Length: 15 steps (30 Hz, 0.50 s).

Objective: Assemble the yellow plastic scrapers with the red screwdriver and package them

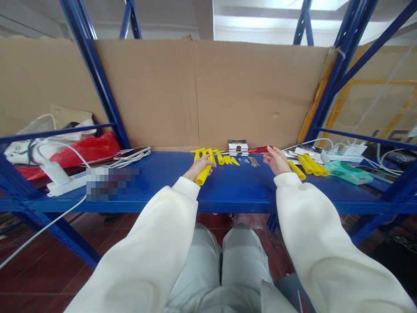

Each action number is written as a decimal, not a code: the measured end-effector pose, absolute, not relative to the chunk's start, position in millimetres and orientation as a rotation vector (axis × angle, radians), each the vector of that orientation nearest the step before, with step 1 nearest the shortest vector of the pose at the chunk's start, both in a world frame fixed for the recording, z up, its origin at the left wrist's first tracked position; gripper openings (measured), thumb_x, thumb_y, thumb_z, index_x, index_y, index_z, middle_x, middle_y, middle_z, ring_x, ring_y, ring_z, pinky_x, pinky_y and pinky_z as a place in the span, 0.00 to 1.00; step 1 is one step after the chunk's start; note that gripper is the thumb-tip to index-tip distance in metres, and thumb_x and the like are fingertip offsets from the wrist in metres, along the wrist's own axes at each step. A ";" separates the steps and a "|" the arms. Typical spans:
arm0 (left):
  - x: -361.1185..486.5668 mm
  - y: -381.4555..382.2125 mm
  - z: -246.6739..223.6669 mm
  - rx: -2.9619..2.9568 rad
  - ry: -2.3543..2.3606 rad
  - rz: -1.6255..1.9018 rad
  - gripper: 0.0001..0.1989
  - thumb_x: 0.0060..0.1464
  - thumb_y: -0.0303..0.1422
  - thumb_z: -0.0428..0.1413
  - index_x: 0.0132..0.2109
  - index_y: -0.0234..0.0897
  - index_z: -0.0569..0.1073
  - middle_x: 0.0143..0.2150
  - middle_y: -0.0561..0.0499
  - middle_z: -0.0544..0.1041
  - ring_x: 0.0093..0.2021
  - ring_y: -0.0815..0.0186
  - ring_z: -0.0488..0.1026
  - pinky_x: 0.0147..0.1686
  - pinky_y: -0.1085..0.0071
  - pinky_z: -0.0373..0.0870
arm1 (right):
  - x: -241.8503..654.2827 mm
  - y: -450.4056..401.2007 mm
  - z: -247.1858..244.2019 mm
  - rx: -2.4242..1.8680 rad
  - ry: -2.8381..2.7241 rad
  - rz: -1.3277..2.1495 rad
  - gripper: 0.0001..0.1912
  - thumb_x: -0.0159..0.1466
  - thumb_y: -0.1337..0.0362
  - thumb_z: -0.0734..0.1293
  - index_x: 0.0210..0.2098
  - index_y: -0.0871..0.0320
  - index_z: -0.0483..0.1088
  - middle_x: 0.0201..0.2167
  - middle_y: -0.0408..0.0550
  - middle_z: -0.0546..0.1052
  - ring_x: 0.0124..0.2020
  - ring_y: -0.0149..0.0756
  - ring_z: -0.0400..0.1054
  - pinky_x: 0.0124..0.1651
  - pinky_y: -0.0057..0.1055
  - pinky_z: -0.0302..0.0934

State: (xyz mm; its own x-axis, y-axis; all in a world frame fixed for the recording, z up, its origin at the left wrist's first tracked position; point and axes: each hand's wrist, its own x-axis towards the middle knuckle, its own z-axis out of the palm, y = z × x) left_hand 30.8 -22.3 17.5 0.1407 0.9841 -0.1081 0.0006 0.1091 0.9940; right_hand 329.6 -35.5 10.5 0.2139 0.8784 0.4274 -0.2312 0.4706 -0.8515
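My left hand is wrapped round a yellow tube-like handle, its thick end pointing toward me. A yellow crosspiece shows at its far end. Beyond it lie other yellow T-shaped pieces and several small flat yellow pieces. My right hand pinches the right end of a slim red tool, which points left; its exact kind cannot be made out. A stack of small white-and-black boxes stands between my hands. Thin grey blades or plates lie in front of the red tool.
More yellow handles lie right of my right hand, by a green packet. A white power strip with cables is behind. At left are another power strip, a phone and a red bag. Cardboard backs the blue shelf.
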 end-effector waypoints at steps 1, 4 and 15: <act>30.8 -22.7 17.7 1.188 1.152 1.029 0.39 0.56 0.21 0.55 0.72 0.39 0.52 0.29 0.52 0.76 0.16 0.74 0.66 0.18 0.78 0.63 | 329.9 -34.4 9.9 -0.737 -1.089 0.868 0.22 0.52 0.53 0.78 0.25 0.55 0.62 0.17 0.37 0.70 0.16 0.24 0.61 0.18 0.22 0.57; 30.8 -23.3 17.4 1.193 1.150 1.033 0.39 0.56 0.20 0.54 0.72 0.39 0.53 0.29 0.52 0.76 0.17 0.73 0.66 0.18 0.78 0.63 | 330.6 -31.0 7.6 -0.735 -1.092 0.840 0.21 0.51 0.54 0.78 0.25 0.55 0.62 0.16 0.36 0.67 0.15 0.24 0.59 0.16 0.22 0.55; 31.3 -24.5 18.1 1.182 1.135 1.038 0.40 0.55 0.23 0.57 0.72 0.38 0.52 0.28 0.52 0.75 0.16 0.74 0.65 0.16 0.79 0.62 | 327.8 -30.4 4.4 -0.749 -1.087 0.752 0.22 0.48 0.51 0.79 0.29 0.54 0.67 0.16 0.34 0.68 0.13 0.24 0.59 0.15 0.23 0.55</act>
State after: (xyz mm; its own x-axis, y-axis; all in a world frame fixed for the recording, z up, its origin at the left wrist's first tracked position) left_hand 31.3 -24.5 18.1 0.1446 0.9843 -0.1017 -0.0140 0.1049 0.9944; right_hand 327.8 -30.4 4.4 0.2822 0.8289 0.4830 -0.1599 0.5371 -0.8283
